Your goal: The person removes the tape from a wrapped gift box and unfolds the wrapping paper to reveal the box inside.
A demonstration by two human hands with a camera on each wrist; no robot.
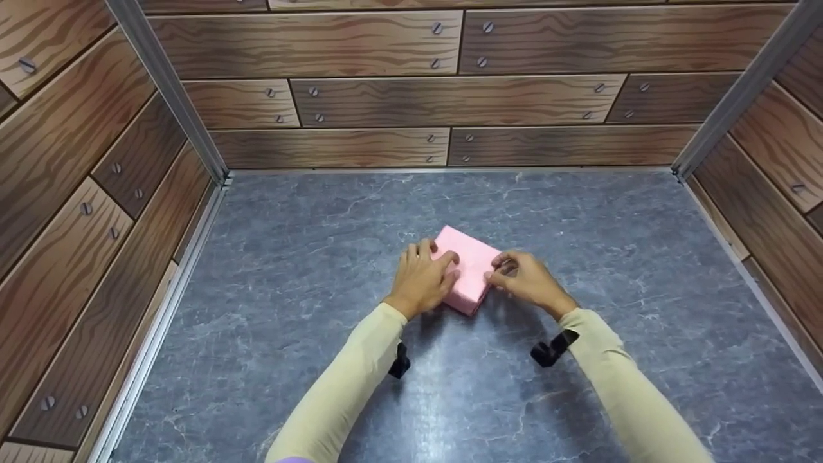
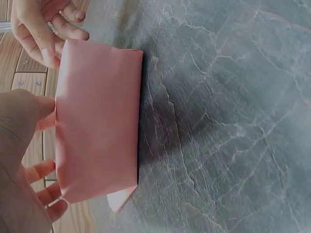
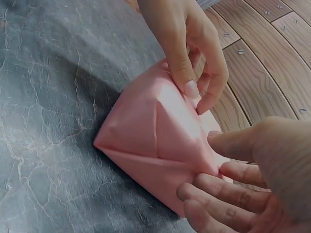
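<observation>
A box wrapped in pink paper [image 1: 471,260] sits slantwise on the floor between the two hands. The left hand [image 1: 421,275] holds it from the left, thumb and forefinger bent on its top and the other fingers at its far left edge. At the right edge, the right hand [image 1: 526,278] pinches the pink paper between thumb and fingers. In the right wrist view, the folded end of the pink wrapping [image 3: 141,128] shows creased, overlapping flaps. A small pink corner [image 2: 119,198] sticks out low beyond the box in the left wrist view.
The grey marbled floor [image 1: 308,257] lies under the box. Wood-patterned panels form the back wall [image 1: 386,103], left wall [image 1: 71,257] and right wall [image 1: 771,148], with metal strips at the edges. Black wrist mounts [image 1: 553,348] are strapped on both sleeves.
</observation>
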